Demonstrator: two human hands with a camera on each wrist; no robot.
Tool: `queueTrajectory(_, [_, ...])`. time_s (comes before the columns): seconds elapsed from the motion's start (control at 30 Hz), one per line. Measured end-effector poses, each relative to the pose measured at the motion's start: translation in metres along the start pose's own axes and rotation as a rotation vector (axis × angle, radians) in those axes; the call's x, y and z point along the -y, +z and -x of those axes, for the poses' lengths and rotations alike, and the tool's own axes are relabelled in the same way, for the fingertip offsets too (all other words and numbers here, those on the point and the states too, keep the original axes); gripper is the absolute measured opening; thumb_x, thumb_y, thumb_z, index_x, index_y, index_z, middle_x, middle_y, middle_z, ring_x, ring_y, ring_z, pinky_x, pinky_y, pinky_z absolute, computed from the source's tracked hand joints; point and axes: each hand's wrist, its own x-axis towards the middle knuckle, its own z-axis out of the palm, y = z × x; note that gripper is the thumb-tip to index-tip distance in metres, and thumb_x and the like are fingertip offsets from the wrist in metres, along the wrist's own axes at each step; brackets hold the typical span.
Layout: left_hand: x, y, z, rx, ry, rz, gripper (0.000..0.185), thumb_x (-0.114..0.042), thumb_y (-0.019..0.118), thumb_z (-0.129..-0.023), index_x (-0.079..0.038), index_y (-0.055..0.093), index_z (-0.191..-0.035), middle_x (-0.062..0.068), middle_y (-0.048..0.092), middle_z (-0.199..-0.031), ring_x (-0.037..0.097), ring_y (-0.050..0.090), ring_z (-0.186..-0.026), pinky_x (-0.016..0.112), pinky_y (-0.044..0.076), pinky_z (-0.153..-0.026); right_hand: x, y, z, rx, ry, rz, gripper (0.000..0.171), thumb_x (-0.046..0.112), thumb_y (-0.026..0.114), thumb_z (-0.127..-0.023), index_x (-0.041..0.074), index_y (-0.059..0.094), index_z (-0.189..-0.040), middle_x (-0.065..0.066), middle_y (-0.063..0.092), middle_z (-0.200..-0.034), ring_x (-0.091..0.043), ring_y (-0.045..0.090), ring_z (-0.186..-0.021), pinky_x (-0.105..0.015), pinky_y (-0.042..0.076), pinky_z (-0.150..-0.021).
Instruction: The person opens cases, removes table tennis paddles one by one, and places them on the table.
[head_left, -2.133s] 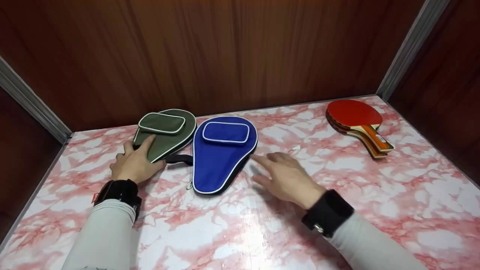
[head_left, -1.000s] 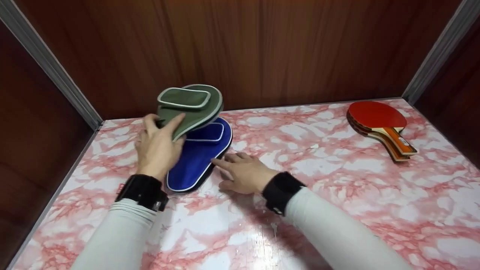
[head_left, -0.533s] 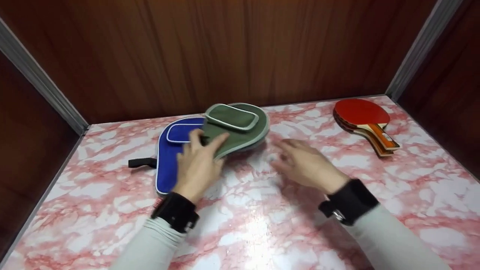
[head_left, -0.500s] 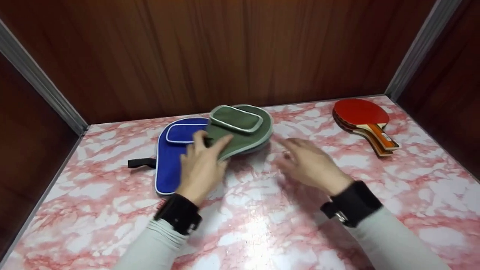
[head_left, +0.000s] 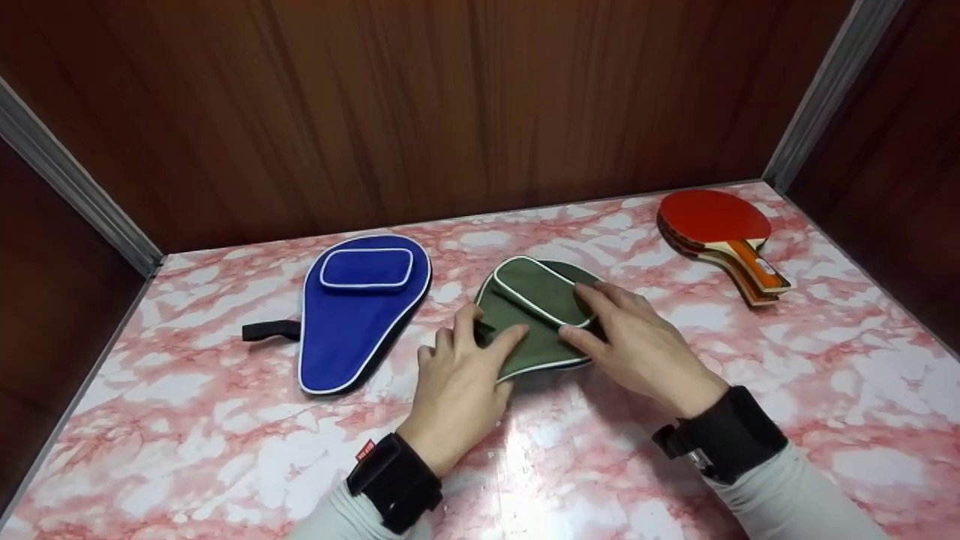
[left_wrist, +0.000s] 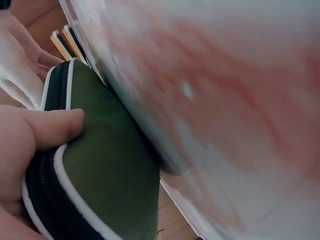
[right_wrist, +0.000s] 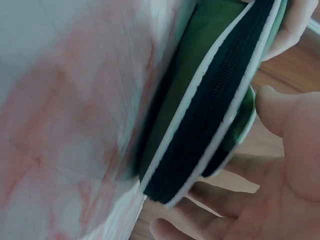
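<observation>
Farthest left of the grip, a short black strap [head_left: 271, 330] sticks out from the blue table-tennis paddle case [head_left: 345, 337], which lies flat, pocket side up, its narrow end towards the person and its body apart from both hands. Below and left of the grip, a small red tag [head_left: 365, 450] shows beside the black wristband [head_left: 397, 480].

The left hand [head_left: 459, 390] pinches the narrow end of the green table-tennis paddle case [head_left: 536, 345]: index finger on the upper face, thumb wrapped over the zipped near edge onto the underside. The case extends rightward from this grip, pocket side up, its near edge raised from the marbled table [head_left: 225, 450]. Its white-piped pocket [head_left: 536, 292] sits just beyond the fingertips.

Right of the grip, the right hand [head_left: 649, 349] has its fingers spread and lightly bent, thumb and index finger at the pocket's right end; how far the other fingers touch the case cannot be told.

Well apart, farther right and beyond the grip, a red-faced table-tennis paddle [head_left: 716, 217] lies stacked on a second paddle [head_left: 731, 274], handles pointing towards the person.
</observation>
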Motion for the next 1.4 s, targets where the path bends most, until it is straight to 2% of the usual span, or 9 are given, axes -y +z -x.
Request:
queueTrajectory(0.2, [-0.001,-0.004,0.006,0.118,0.015,0.041,0.067,-0.047,0.079,-0.099,-0.034,0.058,-0.161,0.023,0.044,-0.161,0.046,0.062,-0.120,0.059,0.049,-0.093,0.002,0.002,0.001,0.001,-0.022,0.063,0.075,0.048,0.070,-0.107,0.009,0.048,-0.167,-0.033,0.042,-0.167,-0.053,0.039,-0.154,-0.072,0.034,-0.120])
queueTrajectory(0.37, [0.038,-0.012,-0.007,0.131,-0.037,0.024,0.054,-0.061,0.053,-0.112,-0.034,0.062,-0.158,0.016,0.055,-0.160,0.044,0.056,-0.141,0.075,0.041,-0.108,-0.001,0.004,0.002,-0.017,-0.056,0.089,0.068,0.045,0.070,-0.108,0.008,0.054,-0.163,-0.032,0.046,-0.164,-0.052,0.041,-0.153,-0.070,0.035,-0.120])
queueTrajectory(0.47, [0.074,-0.020,-0.015,0.150,-0.135,-0.068,0.049,-0.048,0.049,-0.117,-0.033,0.057,-0.162,0.018,0.045,-0.170,0.050,0.038,-0.156,0.083,0.030,-0.114,-0.003,0.005,0.004,-0.024,-0.061,0.084,0.065,0.044,0.070,-0.108,0.008,0.057,-0.161,-0.031,0.047,-0.163,-0.051,0.042,-0.153,-0.069,0.035,-0.121])
queueTrajectory(0.57, [0.102,-0.031,-0.014,0.295,-0.244,-0.083,0.053,-0.030,0.048,-0.118,-0.038,0.044,-0.170,0.023,0.024,-0.179,0.060,0.018,-0.161,0.091,0.016,-0.113,-0.004,0.007,0.005,-0.030,-0.074,0.078,0.062,0.042,0.071,-0.108,0.008,0.059,-0.158,-0.031,0.049,-0.162,-0.051,0.044,-0.152,-0.069,0.036,-0.120])
queueTrajectory(0.77, [0.148,-0.044,-0.009,0.422,-0.357,-0.041,0.086,0.003,0.054,-0.102,-0.034,0.029,-0.176,0.028,0.018,-0.179,0.069,0.013,-0.157,0.099,0.009,-0.101,-0.003,0.010,0.004,-0.048,-0.111,0.069,0.057,0.040,0.072,-0.107,0.010,0.063,-0.155,-0.031,0.051,-0.159,-0.050,0.046,-0.150,-0.069,0.038,-0.118])
queueTrajectory(0.87, [0.168,-0.049,-0.007,0.424,-0.392,-0.052,0.099,0.006,0.065,-0.093,-0.031,0.028,-0.177,0.031,0.018,-0.178,0.071,0.014,-0.155,0.101,0.011,-0.100,-0.002,0.012,0.003,-0.064,-0.135,0.065,0.056,0.039,0.073,-0.107,0.010,0.064,-0.154,-0.030,0.053,-0.158,-0.049,0.048,-0.149,-0.069,0.040,-0.117])
queueTrajectory(1.1, [0.188,-0.051,-0.005,0.404,-0.440,-0.049,0.074,-0.004,0.045,-0.108,-0.028,0.029,-0.176,0.034,0.019,-0.176,0.072,0.013,-0.155,0.100,0.013,-0.101,-0.003,0.014,0.002,-0.079,-0.164,0.063,0.054,0.038,0.074,-0.106,0.010,0.066,-0.152,-0.029,0.055,-0.156,-0.048,0.052,-0.146,-0.068,0.043,-0.115])
queueTrajectory(1.23, [0.170,-0.044,-0.008,0.262,-0.411,-0.021,0.061,-0.013,0.046,-0.112,-0.020,0.039,-0.172,0.034,0.027,-0.173,0.067,0.021,-0.155,0.097,0.016,-0.105,-0.003,0.015,0.002,-0.084,-0.163,0.063,0.054,0.038,0.075,-0.106,0.010,0.066,-0.152,-0.029,0.055,-0.156,-0.048,0.052,-0.145,-0.068,0.043,-0.115])
queueTrajectory(1.4, [0.135,0.003,-0.019,0.030,-0.172,0.073,0.055,-0.033,0.058,-0.113,-0.013,0.052,-0.164,0.025,0.051,-0.162,0.049,0.043,-0.152,0.077,0.032,-0.118,0.000,0.015,0.002,-0.092,-0.173,0.065,0.054,0.038,0.076,-0.105,0.011,0.067,-0.151,-0.029,0.055,-0.155,-0.049,0.052,-0.145,-0.067,0.043,-0.115])
